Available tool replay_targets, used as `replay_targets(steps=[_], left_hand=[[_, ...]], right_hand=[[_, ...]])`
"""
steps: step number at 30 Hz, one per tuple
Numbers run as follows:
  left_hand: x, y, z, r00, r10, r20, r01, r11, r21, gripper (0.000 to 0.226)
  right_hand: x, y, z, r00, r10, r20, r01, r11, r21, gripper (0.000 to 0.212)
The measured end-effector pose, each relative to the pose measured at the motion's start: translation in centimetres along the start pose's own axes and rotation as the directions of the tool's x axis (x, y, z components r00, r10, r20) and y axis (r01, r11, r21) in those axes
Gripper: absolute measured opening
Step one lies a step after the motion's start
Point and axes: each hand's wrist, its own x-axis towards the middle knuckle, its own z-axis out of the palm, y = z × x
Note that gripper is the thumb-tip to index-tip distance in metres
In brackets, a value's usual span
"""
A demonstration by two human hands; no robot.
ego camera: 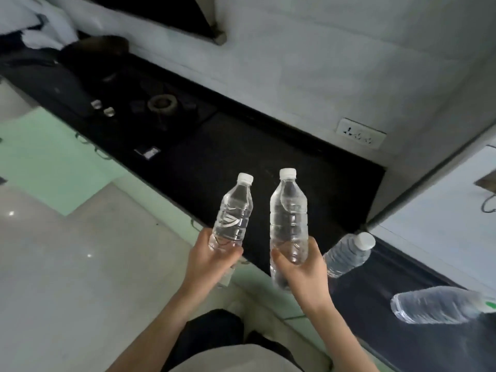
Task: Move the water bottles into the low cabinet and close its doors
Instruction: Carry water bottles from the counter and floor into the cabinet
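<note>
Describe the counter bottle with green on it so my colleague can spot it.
Follow the black counter rightward past the right hand. Two bottles sit unheld there; take the nearer bottle, at the frame's right edge. Unlike the white-capped bottle beside it, it shows a green patch.

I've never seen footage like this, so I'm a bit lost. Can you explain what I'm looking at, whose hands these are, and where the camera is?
There is no machine here. The single picture comes from a wide-angle camera worn on a person's head, looking forward and down, so both arms reach in from the bottom. The left hand grips a short clear bottle with a white cap. The right hand grips a taller bottle. Beyond them runs a black counter with a stove burner farther along. On the dark surface at the right sit a third bottle and a green-labelled bottle.
</note>
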Motion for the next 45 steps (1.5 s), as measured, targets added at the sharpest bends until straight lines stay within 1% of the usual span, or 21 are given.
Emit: replay_targets(steps=[2, 4, 6, 8, 10, 13, 17, 18, 23, 26, 30, 33, 35, 37, 39, 42, 45], left_hand=[[-1.1, -1.5, -1.9, 0.995, -0.058, -0.077, 0.058, 0.998, -0.001, 0.031], [-2.0, -2.8, -4.0, 0.979, -0.116, -0.166, 0.115, 0.993, -0.014, 0.033], [-2.9, -3.9, -6.4, 0.954, -0.171, -0.247, 0.171, 0.985, -0.022, 0.036], [-3.6, -4.9, -8.6, 0.929, -0.197, -0.314, 0.195, 0.980, -0.040, 0.040], [-4.5, -6.0, -11.3, 0.898, -0.220, -0.381, 0.199, 0.975, -0.095, 0.042], [-6.1, -8.0, -15.4, 0.843, -0.261, -0.471, 0.184, 0.962, -0.204, 0.039], [-8.8, -11.5, -21.5, 0.773, -0.277, -0.571, 0.171, 0.957, -0.233, 0.038], [-9.7, -12.9, -23.4, 0.755, -0.287, -0.590, 0.177, 0.955, -0.238, 0.038], [-14.7, -19.5, -32.9, 0.652, -0.374, -0.660, 0.263, 0.927, -0.267, 0.038], [-17.6, -22.5, -38.2, 0.572, -0.437, -0.694, 0.310, 0.899, -0.310, 0.037], [-20.0, -25.3, -44.0, 0.471, -0.499, -0.727, 0.287, 0.866, -0.409, 0.038], [-20.3, -26.8, -47.4, 0.393, -0.530, -0.752, 0.252, 0.848, -0.466, 0.037], [-19.8, -27.6, -49.4, 0.357, -0.543, -0.760, 0.247, 0.840, -0.484, 0.037], [-18.8, -28.7, -51.3, 0.333, -0.571, -0.750, 0.245, 0.821, -0.516, 0.037], [-17.2, -30.0, -53.1, 0.324, -0.609, -0.724, 0.256, 0.793, -0.553, 0.036], [-13.5, -31.5, -56.7, 0.327, -0.647, -0.689, 0.286, 0.762, -0.580, 0.035], [-8.9, -31.9, -61.7, 0.344, -0.654, -0.674, 0.313, 0.756, -0.575, 0.036]], right_hand=[[0.0, 0.2, 1.9, 0.996, 0.041, 0.078, -0.039, 0.999, -0.025, 0.029], [-0.3, 0.0, 3.8, 0.980, 0.062, 0.188, -0.054, 0.997, -0.050, 0.030], [-0.7, -0.4, 5.8, 0.959, 0.056, 0.276, -0.029, 0.994, -0.103, 0.031], [-0.9, -0.8, 7.9, 0.946, 0.043, 0.322, 0.003, 0.990, -0.143, 0.030], [-1.3, -1.4, 10.7, 0.925, 0.024, 0.378, 0.046, 0.983, -0.176, 0.031], [-2.3, -2.0, 15.4, 0.907, -0.003, 0.422, 0.088, 0.979, -0.183, 0.031], [-4.6, -1.5, 22.0, 0.862, -0.076, 0.502, 0.224, 0.945, -0.241, 0.033], [-5.6, -1.3, 24.1, 0.849, -0.080, 0.522, 0.238, 0.940, -0.244, 0.032], [-12.3, -1.1, 34.2, 0.771, -0.081, 0.632, 0.266, 0.942, -0.203, 0.027], [-16.2, -1.7, 40.2, 0.711, -0.086, 0.697, 0.295, 0.937, -0.185, 0.032], [-19.9, -3.5, 46.9, 0.590, -0.107, 0.800, 0.408, 0.895, -0.180, 0.034], [-21.3, -4.9, 51.3, 0.533, -0.124, 0.837, 0.445, 0.882, -0.153, 0.033], [-21.7, -5.5, 54.3, 0.507, -0.121, 0.853, 0.450, 0.882, -0.142, 0.032], [-21.5, -5.7, 57.5, 0.491, -0.102, 0.865, 0.450, 0.880, -0.152, 0.032], [-20.9, -5.7, 60.9, 0.490, -0.081, 0.868, 0.450, 0.877, -0.172, 0.032], [-19.3, -5.8, 66.8, 0.493, -0.070, 0.867, 0.449, 0.874, -0.185, 0.030], [-17.4, -7.5, 73.6, 0.480, -0.065, 0.875, 0.455, 0.871, -0.185, 0.033]])
